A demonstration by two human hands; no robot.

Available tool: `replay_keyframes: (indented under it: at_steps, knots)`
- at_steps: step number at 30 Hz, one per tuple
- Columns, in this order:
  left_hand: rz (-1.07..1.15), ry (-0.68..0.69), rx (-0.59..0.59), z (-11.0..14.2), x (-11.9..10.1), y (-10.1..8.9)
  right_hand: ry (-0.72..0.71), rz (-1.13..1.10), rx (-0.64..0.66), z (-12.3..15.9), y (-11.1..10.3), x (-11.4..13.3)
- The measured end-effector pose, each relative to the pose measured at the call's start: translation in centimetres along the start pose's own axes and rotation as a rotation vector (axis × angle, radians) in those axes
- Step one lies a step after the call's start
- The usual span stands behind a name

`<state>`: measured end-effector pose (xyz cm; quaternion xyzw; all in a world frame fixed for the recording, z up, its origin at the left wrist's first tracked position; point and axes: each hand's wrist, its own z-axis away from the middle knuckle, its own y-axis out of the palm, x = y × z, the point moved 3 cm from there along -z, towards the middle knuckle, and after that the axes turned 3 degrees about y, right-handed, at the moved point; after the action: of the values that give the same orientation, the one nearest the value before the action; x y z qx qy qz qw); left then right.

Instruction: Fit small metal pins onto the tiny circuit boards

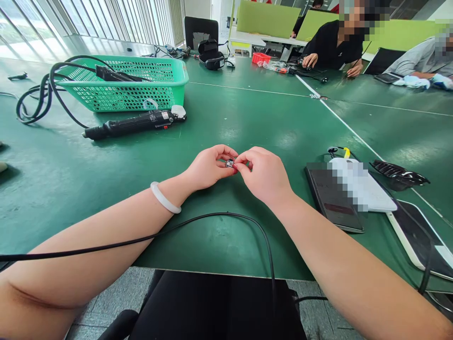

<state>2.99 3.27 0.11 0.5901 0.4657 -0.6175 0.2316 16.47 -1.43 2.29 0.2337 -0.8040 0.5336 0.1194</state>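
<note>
Just above the green table, a small black-and-silver part is pinched between my two hands; it is too small to name more exactly. My left hand, with a white bangle on its wrist, closes thumb and fingers around the part from the left. From the right, my right hand meets it with thumb and index finger pressed together at the part's edge. The right fingertips partly hide what they grip. A black electric screwdriver lies farther off to the left, apart from both hands.
A green plastic basket with black cabling stands behind the screwdriver. Phones and sunglasses lie to the right. A black cable arches across my left forearm. Two people sit at the table's far right, beside a red tray.
</note>
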Motion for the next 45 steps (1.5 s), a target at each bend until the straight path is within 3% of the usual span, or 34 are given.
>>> replay_keyframes:
  at_steps: [13, 20, 29, 39, 45]
  knots:
    - [0.141, -0.051, -0.016, -0.2, 0.3, 0.0, 0.05, -0.108, -0.023, -0.1, -0.4, -0.7]
    - [0.283, -0.107, -0.024, -0.1, 0.5, 0.0, 0.144, -0.242, 0.106, -0.3, 0.0, -2.2]
    - [0.233, -0.104, -0.019, -0.2, 0.5, -0.1, -0.007, -0.188, 0.073, -0.3, -0.1, -1.9]
    - [0.417, -0.155, 0.042, 0.0, 0.3, 0.2, -0.122, -0.062, -0.024, -1.0, 0.4, -3.0]
    - [0.451, -0.158, 0.011, 0.1, 0.4, 0.1, -0.226, -0.044, -0.062, -1.4, 0.8, -3.6]
